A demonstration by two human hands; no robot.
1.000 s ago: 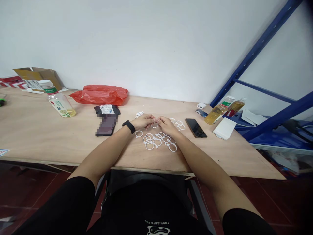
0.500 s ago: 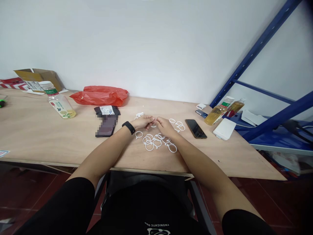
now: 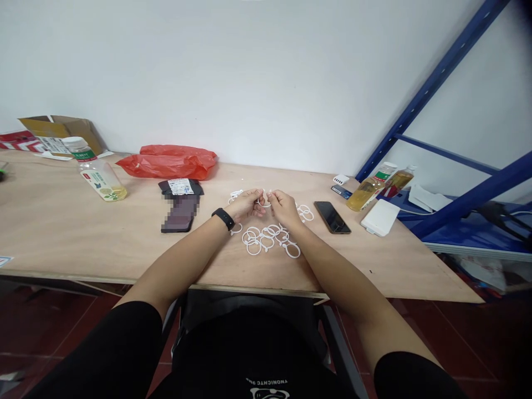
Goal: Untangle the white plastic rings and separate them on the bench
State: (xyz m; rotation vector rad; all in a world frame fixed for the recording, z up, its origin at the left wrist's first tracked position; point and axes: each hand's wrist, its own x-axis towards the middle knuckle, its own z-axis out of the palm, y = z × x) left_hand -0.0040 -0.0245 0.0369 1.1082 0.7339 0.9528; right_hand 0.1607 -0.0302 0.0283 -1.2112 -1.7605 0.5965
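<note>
A white plastic ring point(image 3: 265, 205) is stretched between my two hands above the table. My left hand point(image 3: 248, 205), with a black band on its wrist, pinches one side of it. On the other side, my right hand point(image 3: 283, 207) grips it between thumb and forefinger. Several loose white rings point(image 3: 268, 242) with small tabs lie overlapping just below my hands. A few more rings point(image 3: 306, 213) rest beyond my right hand, and a small bunch of white rings point(image 3: 233, 195) is partly hidden behind my left hand.
A phone point(image 3: 332, 216) and a white box point(image 3: 380, 217) lie to the right, near a drink bottle point(image 3: 369, 188) and blue shelving point(image 3: 457, 166). On the left are a red plastic bag point(image 3: 170, 161), a black package point(image 3: 181, 187), another bottle point(image 3: 98, 176) and a cardboard box point(image 3: 62, 133).
My hands have moved slightly apart, and the ring between them now shows more clearly. My right hand has shifted a little right and up, covering part of the rings there.
</note>
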